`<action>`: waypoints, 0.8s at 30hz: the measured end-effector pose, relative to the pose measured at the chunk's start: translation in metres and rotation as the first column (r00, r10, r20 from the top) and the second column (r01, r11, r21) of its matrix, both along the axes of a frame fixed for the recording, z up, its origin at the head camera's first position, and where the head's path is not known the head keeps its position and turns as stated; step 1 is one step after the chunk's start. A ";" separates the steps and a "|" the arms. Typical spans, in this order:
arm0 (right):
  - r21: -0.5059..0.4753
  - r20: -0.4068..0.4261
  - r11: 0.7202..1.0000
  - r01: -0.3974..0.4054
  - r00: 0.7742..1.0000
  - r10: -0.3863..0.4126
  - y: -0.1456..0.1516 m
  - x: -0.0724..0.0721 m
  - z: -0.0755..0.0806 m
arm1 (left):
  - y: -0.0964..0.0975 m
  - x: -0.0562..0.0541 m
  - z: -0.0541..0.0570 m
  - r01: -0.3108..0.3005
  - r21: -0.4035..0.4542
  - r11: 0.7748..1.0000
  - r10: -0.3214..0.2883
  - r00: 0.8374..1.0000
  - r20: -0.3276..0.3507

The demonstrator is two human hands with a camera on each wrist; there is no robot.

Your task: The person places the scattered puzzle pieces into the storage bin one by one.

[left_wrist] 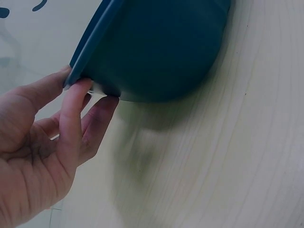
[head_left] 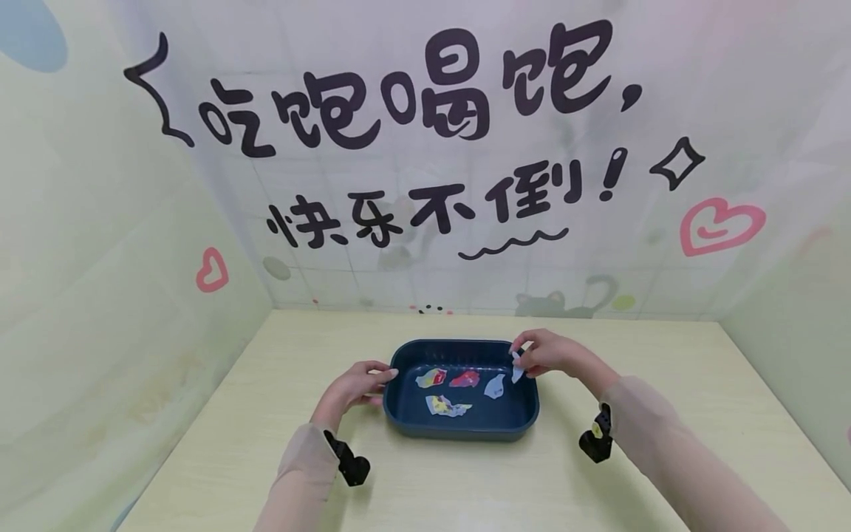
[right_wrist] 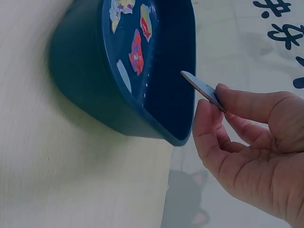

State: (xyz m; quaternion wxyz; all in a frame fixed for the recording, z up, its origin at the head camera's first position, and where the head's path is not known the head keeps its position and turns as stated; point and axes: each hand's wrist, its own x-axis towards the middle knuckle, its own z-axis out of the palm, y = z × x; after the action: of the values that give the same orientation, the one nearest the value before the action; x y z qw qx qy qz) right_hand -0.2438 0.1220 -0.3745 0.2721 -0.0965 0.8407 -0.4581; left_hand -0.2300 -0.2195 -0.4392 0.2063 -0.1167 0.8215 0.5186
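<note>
A dark blue rounded-rectangular basin (head_left: 459, 432) stands on the table, with several thin, irregular printed pieces lying flat inside. Among them are a red piece (head_left: 464, 379), a pale blue piece (head_left: 495, 386), a yellow-and-red piece (head_left: 432, 378) and a yellow-and-white piece (head_left: 448, 406). My left hand (head_left: 359, 384) pinches the basin's left rim, thumb on top and fingers against the outer wall (left_wrist: 161, 57). Over the basin's right end, my right hand (head_left: 548, 351) pinches another thin pale blue piece (right_wrist: 203, 89) between thumb and fingers. Its printed face shows only at a slant.
The pale wooden table (head_left: 266, 458) extends around the basin. Behind it hangs a white backdrop (head_left: 372, 281) with large black lettering, and pale side panels (head_left: 100, 295) stand left and right. A small black camera (head_left: 352, 465) is strapped to each wrist.
</note>
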 end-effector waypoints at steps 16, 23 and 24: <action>0.119 0.025 0.993 0.009 1.000 -0.012 -0.039 0.001 -0.019 | 0.000 -0.001 0.001 -0.005 0.003 1.000 0.005 1.000 0.008; 0.234 0.019 0.972 -0.034 0.999 0.030 -0.050 0.005 -0.028 | 0.000 -0.001 -0.001 -0.010 0.001 1.000 0.010 1.000 0.008; 0.253 0.011 0.967 -0.040 0.999 0.038 -0.051 0.005 -0.030 | 0.000 -0.001 0.000 -0.009 0.000 1.000 0.009 1.000 0.007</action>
State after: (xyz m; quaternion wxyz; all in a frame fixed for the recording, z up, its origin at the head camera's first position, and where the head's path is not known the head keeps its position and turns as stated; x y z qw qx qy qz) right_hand -0.2390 0.0706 -0.4044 0.2939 -0.0761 0.8893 -0.3419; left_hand -0.2313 -0.2193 -0.4396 0.2070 -0.1223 0.8203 0.5190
